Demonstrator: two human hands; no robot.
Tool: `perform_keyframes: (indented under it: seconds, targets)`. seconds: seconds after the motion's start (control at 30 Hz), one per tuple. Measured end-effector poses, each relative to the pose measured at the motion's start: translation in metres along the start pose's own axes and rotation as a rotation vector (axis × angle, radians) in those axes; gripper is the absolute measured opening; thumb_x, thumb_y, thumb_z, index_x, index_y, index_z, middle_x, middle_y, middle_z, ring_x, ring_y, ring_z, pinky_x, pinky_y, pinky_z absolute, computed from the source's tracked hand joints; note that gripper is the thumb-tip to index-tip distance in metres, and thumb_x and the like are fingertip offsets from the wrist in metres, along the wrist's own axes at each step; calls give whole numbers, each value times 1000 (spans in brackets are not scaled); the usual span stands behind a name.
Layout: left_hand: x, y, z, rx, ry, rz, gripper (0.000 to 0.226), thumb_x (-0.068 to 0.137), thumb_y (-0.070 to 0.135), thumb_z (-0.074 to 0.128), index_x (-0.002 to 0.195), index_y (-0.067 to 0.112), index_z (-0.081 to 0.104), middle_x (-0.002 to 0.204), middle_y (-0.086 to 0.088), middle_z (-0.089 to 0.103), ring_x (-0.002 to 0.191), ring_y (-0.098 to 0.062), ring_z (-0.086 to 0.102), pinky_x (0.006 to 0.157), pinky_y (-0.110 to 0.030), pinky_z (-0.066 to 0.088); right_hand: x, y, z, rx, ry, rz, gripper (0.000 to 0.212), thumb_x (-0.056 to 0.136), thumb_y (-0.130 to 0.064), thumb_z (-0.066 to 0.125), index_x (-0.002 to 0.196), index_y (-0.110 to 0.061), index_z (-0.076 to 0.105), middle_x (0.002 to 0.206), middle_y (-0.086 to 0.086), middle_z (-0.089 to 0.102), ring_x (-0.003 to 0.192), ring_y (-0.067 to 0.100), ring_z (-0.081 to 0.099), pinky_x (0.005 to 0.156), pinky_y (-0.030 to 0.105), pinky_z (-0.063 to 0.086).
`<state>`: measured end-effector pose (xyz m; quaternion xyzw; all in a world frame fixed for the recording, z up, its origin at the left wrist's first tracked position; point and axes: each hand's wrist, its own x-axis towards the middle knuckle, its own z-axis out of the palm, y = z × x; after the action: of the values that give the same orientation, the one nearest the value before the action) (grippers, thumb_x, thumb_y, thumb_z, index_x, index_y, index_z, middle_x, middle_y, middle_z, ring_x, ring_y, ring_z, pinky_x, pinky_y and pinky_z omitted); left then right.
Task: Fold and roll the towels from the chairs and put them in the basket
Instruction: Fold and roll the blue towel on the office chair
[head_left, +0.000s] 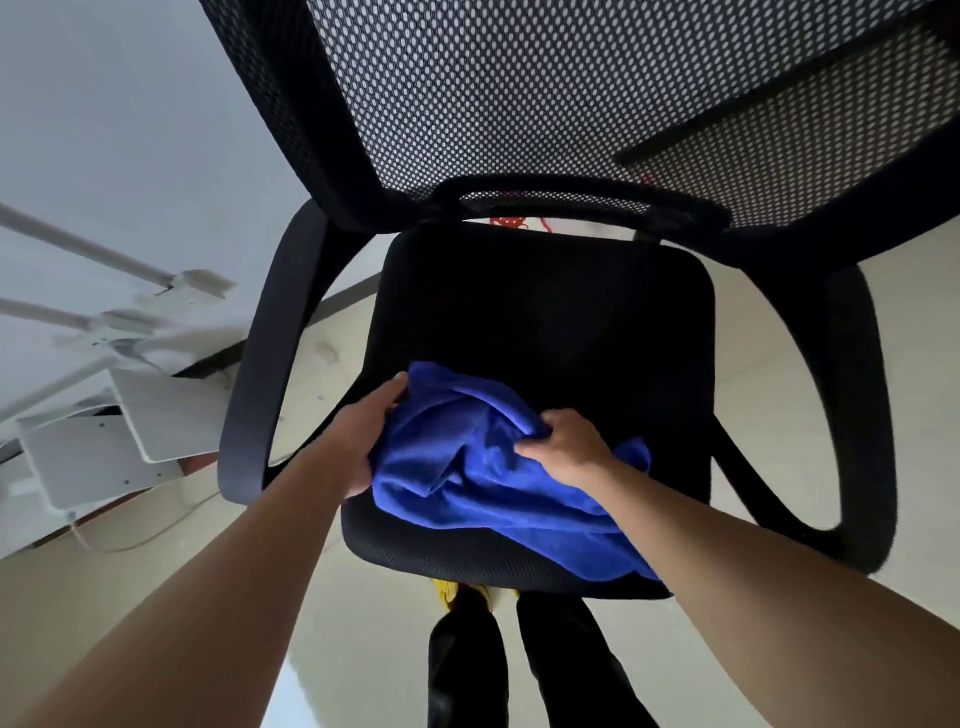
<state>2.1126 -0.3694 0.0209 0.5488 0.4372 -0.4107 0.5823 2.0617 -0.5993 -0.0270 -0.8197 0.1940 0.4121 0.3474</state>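
Blue towel (467, 467) bunched on chair seat (545, 312); left hand (363, 431) and right hand (563, 444) fingers clamped on it.

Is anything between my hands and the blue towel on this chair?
Nothing visible. The left hand holds the blue towel at its left edge, and the right hand grips a fold on top.

Seat (545, 312) rear free, 2 armrests (260, 364) flanking, backrest (519, 104) behind
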Motion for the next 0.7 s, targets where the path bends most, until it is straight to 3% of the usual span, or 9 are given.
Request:
perform_keyframes:
  seconds: [0.07,0.13,0.27,0.37,0.47,0.57,0.63,0.7]
  targets:
    - [1,-10,-8,160,-2,-46,38,77,32,77,99,2,71,100,-17,73,94,-30,69,85,-39,54,-2,-1,10,28,-10,-9,19,84,-36,63,73,-22,57,63,-7,58,65,16,60,59,28,41]
    - [0,-19,-13,296,-103,-94,39,75,26,77,102,0,71,108,-21,70,100,-31,68,96,-43,50,-5,2,-1,176,106,-35,26,89,-31,58,67,-18,54,58,-6,54,57,14,53,58,30,40]
    - [-5,-17,-5,312,-293,-104,36,79,28,72,105,3,71,111,-16,70,102,-29,67,92,-38,51,-7,13,-55,357,340,-75,24,91,-20,59,76,-2,62,62,3,54,56,15,47,60,32,39]
    - [-11,-10,8,351,-340,-131,41,79,30,74,110,4,69,110,-15,71,105,-30,67,91,-38,52,-5,11,-92,256,386,-118,28,88,-26,66,69,-8,58,56,-2,48,50,7,41,54,26,34]
    - [-5,-2,20,357,-103,79,13,83,9,69,95,3,72,94,-17,73,93,-32,68,86,-40,55,3,1,-119,35,547,-108,33,86,-37,67,66,-14,54,59,0,54,60,18,51,57,29,31]
    - [4,16,22,126,212,367,14,83,-1,65,79,12,68,72,-5,68,76,-25,63,77,-35,53,14,-11,-133,-92,720,-75,25,92,-41,57,102,-19,66,96,5,70,92,29,62,73,32,41]
    - [7,28,23,2,255,443,13,84,3,66,92,13,65,78,-3,64,71,-19,61,69,-30,51,21,-10,-132,1,759,-99,34,93,-39,56,122,-22,60,113,2,68,106,25,61,85,33,44]
    - [9,28,25,-39,258,418,32,85,11,69,114,16,58,88,0,63,71,-13,60,61,-24,48,24,1,-124,79,772,-107,44,90,-38,60,130,-20,54,123,7,63,113,26,58,92,37,45]
